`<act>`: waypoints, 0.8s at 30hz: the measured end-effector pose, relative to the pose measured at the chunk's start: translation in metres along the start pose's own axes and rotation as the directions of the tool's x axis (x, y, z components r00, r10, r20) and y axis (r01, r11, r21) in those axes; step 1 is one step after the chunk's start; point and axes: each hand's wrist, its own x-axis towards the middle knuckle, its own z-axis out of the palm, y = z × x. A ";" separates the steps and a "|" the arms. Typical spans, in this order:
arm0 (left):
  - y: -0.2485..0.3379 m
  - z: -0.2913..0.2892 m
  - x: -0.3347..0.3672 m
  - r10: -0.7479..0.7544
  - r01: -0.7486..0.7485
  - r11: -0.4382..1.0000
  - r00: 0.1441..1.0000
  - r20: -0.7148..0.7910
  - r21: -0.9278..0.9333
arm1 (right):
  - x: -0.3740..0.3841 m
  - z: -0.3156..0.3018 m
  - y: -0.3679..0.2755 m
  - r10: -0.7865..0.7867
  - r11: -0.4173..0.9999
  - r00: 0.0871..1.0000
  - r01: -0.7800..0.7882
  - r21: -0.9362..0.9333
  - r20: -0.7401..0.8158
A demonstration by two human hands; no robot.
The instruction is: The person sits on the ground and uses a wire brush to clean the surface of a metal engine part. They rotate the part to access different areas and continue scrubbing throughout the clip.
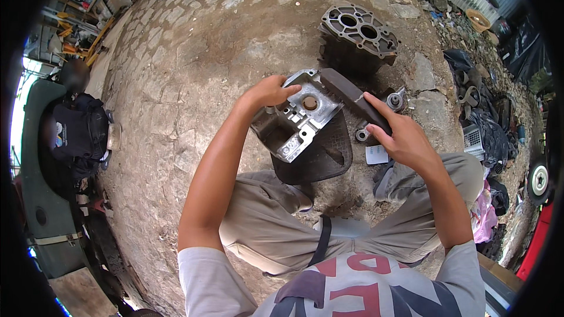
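Observation:
My left hand (270, 91) grips the upper left edge of a silvery cast-metal housing (314, 114), its thumb over the rim. The housing is tilted, with a round bore and a deep, dark pocket showing. In my right hand (405, 138) is a long dark rectangular block (348, 95), the fingers wrapped round its near end. Its far end lies over or against the housing's upper right edge; whether it touches the metal I cannot tell. Under the housing lies a black rubber-looking mat (320, 170).
Beyond my hands stands a larger metal casing (367, 53) with two round openings. A smaller metal part (395, 102) sits right of the block, near a white label (376, 154). A person in black (82, 132) is at the left; dark bags and scrap (490, 120) line the right side.

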 end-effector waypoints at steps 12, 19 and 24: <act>0.009 -0.003 -0.065 -0.300 0.189 0.909 0.915 -0.269 -0.371 | -0.006 -0.011 0.016 -0.075 0.997 0.984 0.079 0.016 -0.164; -0.031 0.035 -0.120 -0.510 -0.305 0.093 0.803 -0.308 -0.948 | -0.014 -0.028 0.004 -0.131 0.968 0.952 0.183 0.170 -0.275; 0.027 0.115 -0.114 -0.620 -0.512 -0.369 0.757 -0.205 -0.776 | -0.015 -0.023 0.004 -0.164 0.959 0.941 0.222 0.175 -0.298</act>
